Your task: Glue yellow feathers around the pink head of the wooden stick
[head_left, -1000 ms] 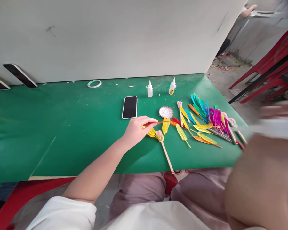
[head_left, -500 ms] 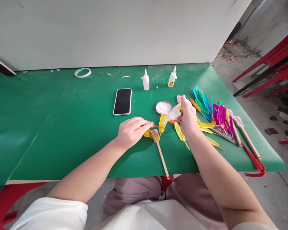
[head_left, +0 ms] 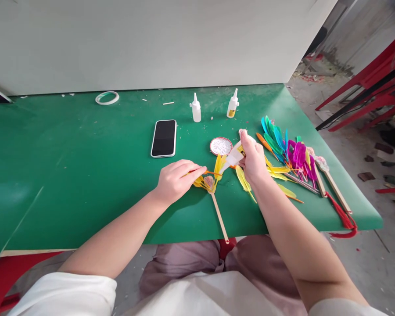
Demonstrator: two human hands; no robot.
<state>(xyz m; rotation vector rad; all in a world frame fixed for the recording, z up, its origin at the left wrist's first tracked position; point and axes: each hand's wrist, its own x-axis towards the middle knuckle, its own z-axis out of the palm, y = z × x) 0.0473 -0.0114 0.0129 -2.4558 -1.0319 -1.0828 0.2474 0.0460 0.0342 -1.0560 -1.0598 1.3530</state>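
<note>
My left hand [head_left: 178, 179] pinches an orange feather [head_left: 213, 173], its thin quill pointing right and the rest hidden by the fingers. Below it on the table lies a feather fan [head_left: 210, 183] with yellow feathers around a pinkish oval head and a pale wooden handle [head_left: 220, 217]. Closed around a white glue bottle [head_left: 235, 154] with a yellow label, my right hand [head_left: 253, 160] tilts its nozzle down to the left. The nozzle tip is at the quill's end; whether they touch I cannot tell. Loose yellow feathers [head_left: 244, 179] lie under and beside my right wrist.
Two more glue bottles [head_left: 195, 109] stand at the back, near a round dish [head_left: 221, 146] of white bits. A phone [head_left: 163, 138] and a tape roll [head_left: 107, 98] lie to the left. Blue, green and magenta feathers [head_left: 296, 153] and wooden handles [head_left: 337, 188] crowd the right side.
The glue bottle's nozzle has come down closer to the end of the orange quill. My left hand keeps its pinch, and the whole view has shifted slightly.
</note>
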